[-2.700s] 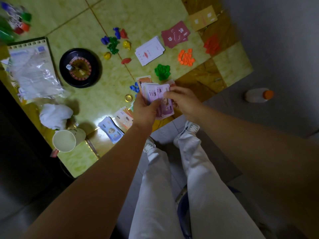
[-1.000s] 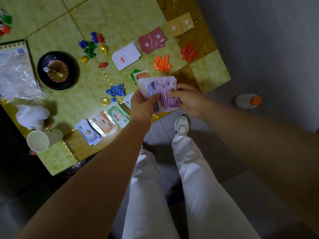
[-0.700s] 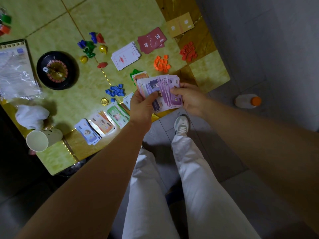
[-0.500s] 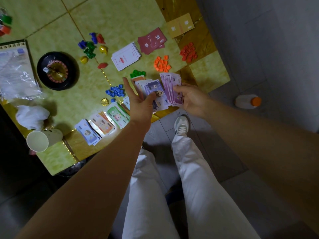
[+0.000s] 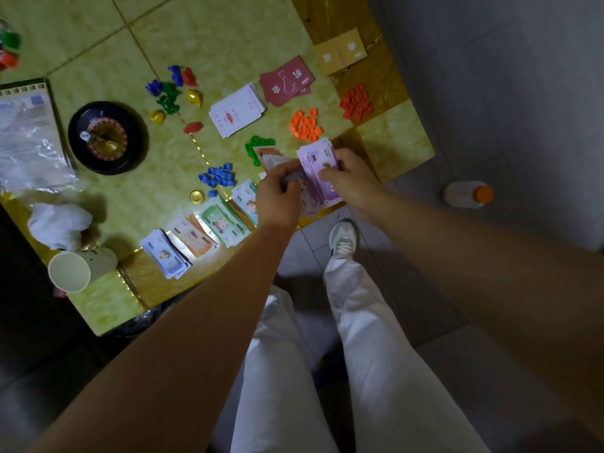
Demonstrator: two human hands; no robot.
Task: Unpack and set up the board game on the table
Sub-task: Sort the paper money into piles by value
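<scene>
Left hand (image 5: pixel 281 194): closed on a bunch of play-money notes (image 5: pixel 277 161), blurred, held over the near edge of the table (image 5: pixel 228 37).
Right hand (image 5: pixel 351 181): pinching a stack of purple notes (image 5: pixel 318 161), touching the left hand's bunch.
Sorted note piles on the table, just left of the left hand: teal (image 5: pixel 245 199), green (image 5: pixel 222 225), orange (image 5: pixel 192 238), blue (image 5: pixel 166 258).
Blue tokens (image 5: pixel 218 174) and a gold coin (image 5: pixel 197 196): near, to the left.
Green tokens (image 5: pixel 256 147): directly beyond the hands, partly hidden.
Orange tokens (image 5: pixel 305 125), white cards (image 5: pixel 237 109), red cards (image 5: pixel 287 80): farther out.
Roulette wheel (image 5: pixel 108 137): well apart, far left.
</scene>
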